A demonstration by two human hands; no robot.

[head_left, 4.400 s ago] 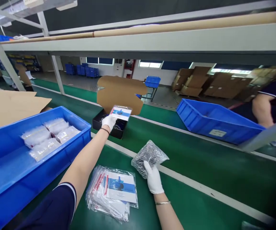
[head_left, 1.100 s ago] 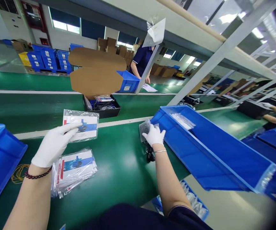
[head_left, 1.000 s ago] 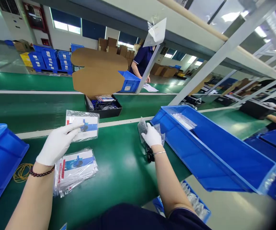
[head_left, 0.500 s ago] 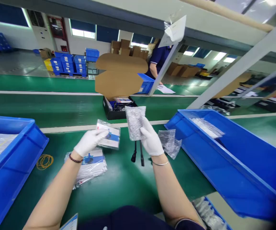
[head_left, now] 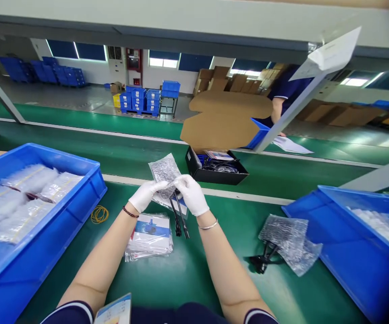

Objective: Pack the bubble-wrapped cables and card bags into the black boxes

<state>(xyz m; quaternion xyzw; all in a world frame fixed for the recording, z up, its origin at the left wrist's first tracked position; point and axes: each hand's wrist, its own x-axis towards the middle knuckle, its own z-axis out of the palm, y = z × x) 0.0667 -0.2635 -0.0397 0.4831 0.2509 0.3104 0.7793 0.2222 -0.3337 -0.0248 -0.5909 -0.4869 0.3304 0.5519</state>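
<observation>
My gloved left hand (head_left: 147, 194) and my gloved right hand (head_left: 191, 194) meet above the green table. Between them is a bubble-wrap bag (head_left: 164, 172), pinched at its right edge, with black cables (head_left: 178, 222) hanging below it. Both hands have closed fingers on the bag. A printed card packet (head_left: 177, 206) shows behind the cables, partly covered; which hand holds it is hard to tell. Just below my left hand lies a stack of bagged cards (head_left: 150, 236). More bubble-wrap bags (head_left: 287, 236) lie to the right, with black connectors (head_left: 260, 263) sticking out.
A blue bin (head_left: 79, 164) of white packs stands left, another blue bin (head_left: 336, 225) right. Yellow rubber bands (head_left: 100, 214) lie beside the left bin. Ahead is an open black box (head_left: 214, 176) with a cardboard lid. A person (head_left: 278, 101) stands beyond the metal post (head_left: 290, 110).
The view has turned left. My hands have come together, bringing the bubble-wrap bag and the card packet next to each other. More connectors show by the bags on the right.
</observation>
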